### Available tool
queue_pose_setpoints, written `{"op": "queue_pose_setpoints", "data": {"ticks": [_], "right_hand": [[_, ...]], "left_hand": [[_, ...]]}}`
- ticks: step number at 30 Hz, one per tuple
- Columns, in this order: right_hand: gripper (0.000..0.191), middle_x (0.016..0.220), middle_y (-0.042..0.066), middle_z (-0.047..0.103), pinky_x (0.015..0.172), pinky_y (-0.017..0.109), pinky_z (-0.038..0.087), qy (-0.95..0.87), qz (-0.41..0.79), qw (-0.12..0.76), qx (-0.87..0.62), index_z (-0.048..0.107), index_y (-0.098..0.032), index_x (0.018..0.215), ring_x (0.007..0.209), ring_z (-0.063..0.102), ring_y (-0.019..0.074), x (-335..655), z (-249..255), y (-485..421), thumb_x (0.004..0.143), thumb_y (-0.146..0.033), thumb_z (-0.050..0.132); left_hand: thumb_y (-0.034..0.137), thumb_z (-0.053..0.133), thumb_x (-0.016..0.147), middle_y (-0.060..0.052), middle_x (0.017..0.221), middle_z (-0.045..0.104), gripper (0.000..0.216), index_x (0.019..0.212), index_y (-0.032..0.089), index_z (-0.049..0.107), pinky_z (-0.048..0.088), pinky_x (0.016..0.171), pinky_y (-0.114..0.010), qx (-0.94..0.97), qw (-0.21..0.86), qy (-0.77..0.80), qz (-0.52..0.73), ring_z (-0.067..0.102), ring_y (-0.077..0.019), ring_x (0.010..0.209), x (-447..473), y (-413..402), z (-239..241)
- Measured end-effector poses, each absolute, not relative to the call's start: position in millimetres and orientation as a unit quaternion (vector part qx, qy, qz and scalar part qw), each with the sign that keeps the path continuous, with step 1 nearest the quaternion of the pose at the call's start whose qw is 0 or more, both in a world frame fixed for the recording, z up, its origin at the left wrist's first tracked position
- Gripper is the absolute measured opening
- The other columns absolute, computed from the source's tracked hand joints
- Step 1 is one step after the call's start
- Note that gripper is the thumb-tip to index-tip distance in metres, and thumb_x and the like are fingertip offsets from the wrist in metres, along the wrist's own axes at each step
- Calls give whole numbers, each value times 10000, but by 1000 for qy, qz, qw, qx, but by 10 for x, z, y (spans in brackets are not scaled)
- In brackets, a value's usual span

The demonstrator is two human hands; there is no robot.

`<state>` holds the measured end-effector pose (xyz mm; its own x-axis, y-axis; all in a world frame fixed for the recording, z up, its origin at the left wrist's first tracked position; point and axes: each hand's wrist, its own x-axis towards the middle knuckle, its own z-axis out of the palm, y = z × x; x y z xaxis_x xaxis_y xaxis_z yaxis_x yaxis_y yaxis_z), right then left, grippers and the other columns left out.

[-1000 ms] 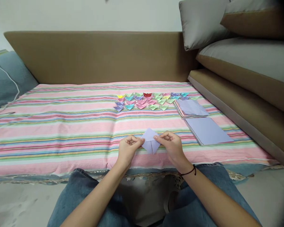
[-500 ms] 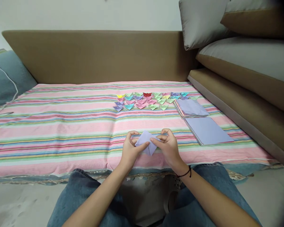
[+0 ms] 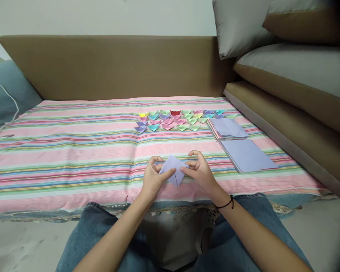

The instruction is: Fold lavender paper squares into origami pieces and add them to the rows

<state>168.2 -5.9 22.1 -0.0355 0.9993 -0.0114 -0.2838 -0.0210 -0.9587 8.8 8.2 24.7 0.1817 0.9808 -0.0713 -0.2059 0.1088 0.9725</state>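
Observation:
A lilac paper (image 3: 173, 165), folded into a small diamond with a crease running to its lower corner, is held above the striped cloth near the front edge. My left hand (image 3: 153, 175) pinches its left side, thumb on top and fingers behind. On the right side, my right hand (image 3: 200, 172) grips it between thumb and fingers, with the index finger curled up above. Beyond the hands stand several folded paper boats (image 3: 167, 126) in rows, in pink, green, blue, purple, yellow and red.
To the right lie a stack of lilac sheets (image 3: 248, 155) and a second paper stack (image 3: 228, 128). The striped cloth (image 3: 59, 158) covers the seat. Large cushions (image 3: 294, 71) are piled at the right, and a brown backrest (image 3: 124, 68) rises behind. A white cord (image 3: 8, 92) hangs at far left.
Both hands and the folded paper have shifted slightly left. The right thumb has slid back toward the paper's right corner, and the gap between the thumbs is wider.

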Motion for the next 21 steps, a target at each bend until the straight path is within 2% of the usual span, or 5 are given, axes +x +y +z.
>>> {"op": "queue_pose_setpoints", "data": {"ticks": [9,11,13,17,21], "right_hand": [[391,705,-15,696,748,414,521,-400,667,503,-376,370,-256,981,709,689,209,1795,355,-37,718,-346,645],[394,735,1,702,738,387,522,-415,647,502,-396,388,-248,988,727,686,206,1793,315,-34,721,-371,649],[496,760,4,705,699,333,519,-451,603,504,-422,391,-246,1006,728,681,196,1770,252,-35,653,-333,727],[554,669,-28,695,575,261,487,-476,558,516,-442,365,-251,977,606,655,169,1735,178,-36,599,-286,769],[567,626,-37,693,556,256,477,-453,565,526,-446,329,-257,937,562,644,166,1777,238,-23,585,-294,772]], "left_hand": [[256,779,573,24,632,685,530,873,231,343,442,498,-195,452,599,441,493,616,-140,509,16,123,272],[261,781,568,32,616,678,538,876,233,341,440,488,-195,456,600,443,486,614,-142,496,25,113,264],[267,779,574,51,570,656,541,880,236,335,425,462,-189,466,605,438,473,593,-136,453,44,99,249],[265,771,590,100,466,584,539,892,240,325,373,412,-163,492,597,434,461,531,-112,371,69,86,229],[247,764,603,72,514,638,543,896,240,306,465,507,-209,493,591,421,481,602,-135,462,15,120,268]]}}
